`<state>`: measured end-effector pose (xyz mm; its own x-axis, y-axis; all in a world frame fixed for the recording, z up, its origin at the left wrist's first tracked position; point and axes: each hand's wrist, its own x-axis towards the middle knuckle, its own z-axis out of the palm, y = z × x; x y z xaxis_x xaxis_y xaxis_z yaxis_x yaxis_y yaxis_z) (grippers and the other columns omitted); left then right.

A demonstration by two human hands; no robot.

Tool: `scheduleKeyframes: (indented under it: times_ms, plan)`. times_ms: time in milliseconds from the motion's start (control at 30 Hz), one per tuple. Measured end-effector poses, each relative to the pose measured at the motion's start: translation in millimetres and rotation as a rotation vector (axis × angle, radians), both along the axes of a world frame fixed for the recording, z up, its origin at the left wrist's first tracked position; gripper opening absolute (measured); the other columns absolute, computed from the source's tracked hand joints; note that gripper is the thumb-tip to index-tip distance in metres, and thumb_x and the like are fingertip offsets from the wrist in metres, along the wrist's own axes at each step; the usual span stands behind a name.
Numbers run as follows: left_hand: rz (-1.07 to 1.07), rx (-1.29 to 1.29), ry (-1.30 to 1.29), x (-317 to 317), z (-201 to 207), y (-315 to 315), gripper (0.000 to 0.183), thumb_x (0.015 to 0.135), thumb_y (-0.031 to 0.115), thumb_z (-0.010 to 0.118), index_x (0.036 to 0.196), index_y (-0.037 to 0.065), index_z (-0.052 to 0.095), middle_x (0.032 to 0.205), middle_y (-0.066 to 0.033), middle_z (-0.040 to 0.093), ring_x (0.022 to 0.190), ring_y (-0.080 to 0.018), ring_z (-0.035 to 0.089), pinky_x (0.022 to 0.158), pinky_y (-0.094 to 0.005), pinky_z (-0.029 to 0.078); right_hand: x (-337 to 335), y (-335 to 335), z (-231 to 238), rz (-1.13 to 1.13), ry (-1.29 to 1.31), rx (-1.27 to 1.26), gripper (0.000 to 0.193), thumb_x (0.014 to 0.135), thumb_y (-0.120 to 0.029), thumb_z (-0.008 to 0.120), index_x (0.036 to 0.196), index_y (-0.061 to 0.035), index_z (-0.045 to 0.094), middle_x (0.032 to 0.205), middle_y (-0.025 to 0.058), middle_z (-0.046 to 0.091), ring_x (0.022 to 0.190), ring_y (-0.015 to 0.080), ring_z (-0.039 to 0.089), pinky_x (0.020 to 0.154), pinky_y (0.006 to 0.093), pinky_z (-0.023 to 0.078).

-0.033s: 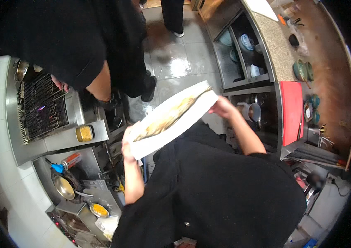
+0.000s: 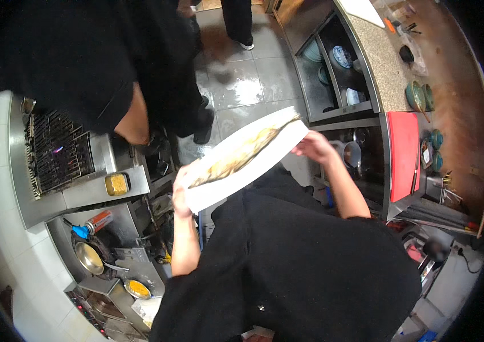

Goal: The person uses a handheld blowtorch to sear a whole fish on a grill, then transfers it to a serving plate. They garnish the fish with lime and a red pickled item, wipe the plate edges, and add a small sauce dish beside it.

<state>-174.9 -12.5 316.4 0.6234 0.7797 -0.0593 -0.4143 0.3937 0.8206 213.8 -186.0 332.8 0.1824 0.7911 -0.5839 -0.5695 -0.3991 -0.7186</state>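
I carry a long white rectangular platter (image 2: 210, 198) in front of my body, tilted so its right end lies farther away. On it rests a long piece of food (image 2: 242, 151), pale gold with a dark edge, that looks like an opened fish. My left hand (image 2: 181, 191) is closed around the platter's near left end. The far right end is gripped by my right hand (image 2: 317, 147), its fingers partly hidden under the rim.
At the left, a person in black (image 2: 99, 62) stands by a grill (image 2: 59, 151). A metal pan (image 2: 89, 257) and gas canister (image 2: 99, 221) sit lower left. On the right are a counter with a red cutting board (image 2: 403, 154) and shelves with bowls (image 2: 342, 57).
The platter and both my hands have shifted slightly to the right. The person at the grill has moved an arm, and their hand over the grate no longer shows.
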Motion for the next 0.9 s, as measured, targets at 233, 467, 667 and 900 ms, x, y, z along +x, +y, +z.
scheduleKeyframes:
  times_ms: [233, 467, 667, 900]
  plan:
    - [-0.321, 0.013, -0.105, 209.1, 45.9, 37.9, 0.082, 0.091, 0.066, 0.049, 0.132, -0.005, 0.046, 0.128, -0.0165, 0.056, 0.118, -0.0257, 0.056, 0.100, -0.0399, 0.045, 108.5, -48.8, 112.0, -0.106, -0.218, 0.327, 0.055, 0.100, -0.040, 0.042, 0.118, 0.0101, 0.056, 0.104, 0.0247, 0.068, 0.081, 0.0276, 0.071, 0.068, 0.0319, 0.058]
    - [-0.530, -0.123, -0.188, 361.8, 37.3, 46.8, 0.076, 0.092, 0.063, 0.049, 0.131, -0.002, 0.047, 0.131, -0.0162, 0.054, 0.123, -0.0300, 0.052, 0.106, -0.0460, 0.039, 180.5, -72.4, 118.1, -0.495, -0.228, 0.275, 0.038, 0.100, -0.027, 0.049, 0.107, 0.0082, 0.061, 0.093, 0.0191, 0.070, 0.074, 0.0265, 0.071, 0.060, 0.0304, 0.058]
    - [-0.576, -0.166, -0.084, 457.0, 47.3, 78.1, 0.085, 0.092, 0.063, 0.049, 0.141, -0.005, 0.038, 0.136, -0.0179, 0.052, 0.125, -0.0290, 0.052, 0.107, -0.0426, 0.039, 255.5, -34.5, 123.7, -0.670, -0.296, 0.164, 0.040, 0.101, -0.025, 0.045, 0.104, 0.0128, 0.059, 0.089, 0.0219, 0.069, 0.070, 0.0253, 0.071, 0.057, 0.0286, 0.059]
    - [-0.498, -0.276, -0.284, 567.1, 60.3, 159.8, 0.103, 0.083, 0.074, 0.052, 0.146, -0.004, 0.029, 0.138, -0.0187, 0.050, 0.122, -0.0311, 0.055, 0.096, -0.0445, 0.050, 347.2, 70.2, 126.9, -0.773, -0.339, 0.139, 0.040, 0.102, -0.023, 0.040, 0.103, 0.0133, 0.056, 0.087, 0.0221, 0.068, 0.071, 0.0254, 0.071, 0.060, 0.0292, 0.060]
